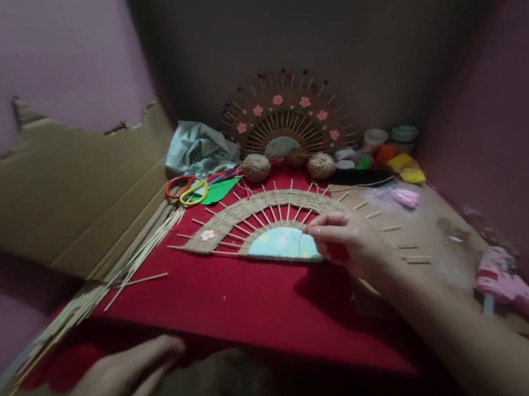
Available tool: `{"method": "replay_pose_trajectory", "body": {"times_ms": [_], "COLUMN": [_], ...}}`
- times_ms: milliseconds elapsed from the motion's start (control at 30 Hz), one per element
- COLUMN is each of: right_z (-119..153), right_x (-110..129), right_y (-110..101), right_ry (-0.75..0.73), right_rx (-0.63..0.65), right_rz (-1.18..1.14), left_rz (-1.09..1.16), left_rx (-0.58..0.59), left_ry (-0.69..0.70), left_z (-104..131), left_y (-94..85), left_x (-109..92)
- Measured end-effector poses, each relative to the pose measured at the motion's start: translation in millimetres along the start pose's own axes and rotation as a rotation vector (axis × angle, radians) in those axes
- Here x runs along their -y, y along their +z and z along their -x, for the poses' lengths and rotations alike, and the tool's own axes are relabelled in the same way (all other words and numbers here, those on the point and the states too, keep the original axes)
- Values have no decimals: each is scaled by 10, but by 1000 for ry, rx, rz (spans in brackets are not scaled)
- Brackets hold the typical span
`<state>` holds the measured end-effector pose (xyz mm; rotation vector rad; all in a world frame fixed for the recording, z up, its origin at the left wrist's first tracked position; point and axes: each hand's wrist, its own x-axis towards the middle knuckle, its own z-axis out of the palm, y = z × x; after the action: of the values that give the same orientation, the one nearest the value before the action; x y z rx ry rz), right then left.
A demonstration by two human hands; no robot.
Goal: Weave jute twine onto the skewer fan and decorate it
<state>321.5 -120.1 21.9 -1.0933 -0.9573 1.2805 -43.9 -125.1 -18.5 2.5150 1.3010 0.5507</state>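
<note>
A half-round woven fan (273,204) of twine and thin sticks lies on the red cloth, with one pink flower (207,235) at its left end and a pale blue centre (272,244). My right hand (347,241) is over the fan's right part, thumb and fingertips pinched together. From that pinch a thin thread (299,246) curves down across the blue centre. Low at the left, my left hand (136,375) is by the table's front edge, slightly blurred. Its fingers are stretched out, and I see nothing in them.
Behind stands a finished-looking fan (279,102) with pink flowers. Twine balls (256,168), scissors (192,191) and crumpled cloth (200,148) lie before it. Loose sticks (107,288) run along the left by cardboard (83,208). A pink glue gun (504,279) and coloured clay packets (398,162) are at right.
</note>
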Motion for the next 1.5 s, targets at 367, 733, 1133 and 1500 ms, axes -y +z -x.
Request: {"method": "replay_pose_trajectory", "body": {"times_ms": [367,733,1133,1500], "right_z": [-37,-49,-97,-129], "right_x": [-32,3,-16,-4], "right_y": [-51,-40,-170,-205], "right_ry": [22,78,154,276], "right_rx": [51,65,303,159], "right_rz": [-107,-191,-459,-501], "left_rz": [118,137,1431,1679], "left_rx": [-242,-254,121,-130], "left_ry": [543,826,41,-85], "left_z": [-1420,-1859,-2266,-2585], "left_y": [177,320,38,-75], "left_x": [-1020,-1319,-1383,-714]}}
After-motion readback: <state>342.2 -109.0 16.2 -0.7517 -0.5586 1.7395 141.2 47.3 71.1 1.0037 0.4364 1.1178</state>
